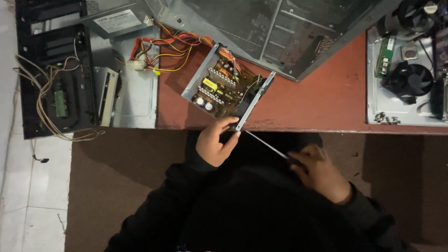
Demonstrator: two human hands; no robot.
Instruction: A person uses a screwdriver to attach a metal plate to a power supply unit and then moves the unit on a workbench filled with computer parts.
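Left hand [213,142] fingers pinch open power supply [224,88]; right hand [319,171] fingers grip screwdriver [267,144].

counter [326,100]: reddish-brown top, its near edge running left to right
near-left on counter: opened power supply [223,88] with coloured wires [163,49]
far middle: grey metal computer case [270,32]
right: grey metal tray [380,105]
left: black front panel [56,74]
floor [28,196]: white tiles, brown mat [126,182]

Looks like a computer repair bench: opened power supply [225,88] at the surface's [326,98] front edge, gutted case [280,32] behind, loose fan [410,80] at the right edge.
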